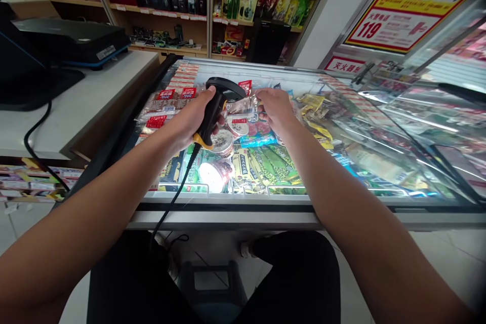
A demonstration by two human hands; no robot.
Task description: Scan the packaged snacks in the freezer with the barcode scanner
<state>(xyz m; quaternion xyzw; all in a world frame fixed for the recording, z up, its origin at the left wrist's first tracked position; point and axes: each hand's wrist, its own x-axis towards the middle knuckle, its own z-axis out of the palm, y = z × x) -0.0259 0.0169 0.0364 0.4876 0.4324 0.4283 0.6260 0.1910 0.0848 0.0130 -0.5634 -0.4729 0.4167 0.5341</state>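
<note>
My left hand [190, 121] is closed round the handle of a black and yellow barcode scanner [220, 104], whose head points right and whose black cable [172, 202] hangs down towards the floor. My right hand [275, 109] reaches over the open chest freezer [266, 202], its fingers pinching a clear plastic packet [245, 106] just in front of the scanner head. Round tubs [224, 139] and green and blue frozen-food packets lie in the freezer below both hands.
A white counter [76, 106] with a black device and monitor base stands at the left. Shelves of packaged goods [243, 5] fill the back wall. The freezer's sliding glass lid [398, 126] covers its right half. A red and yellow poster [402, 15] hangs at the upper right.
</note>
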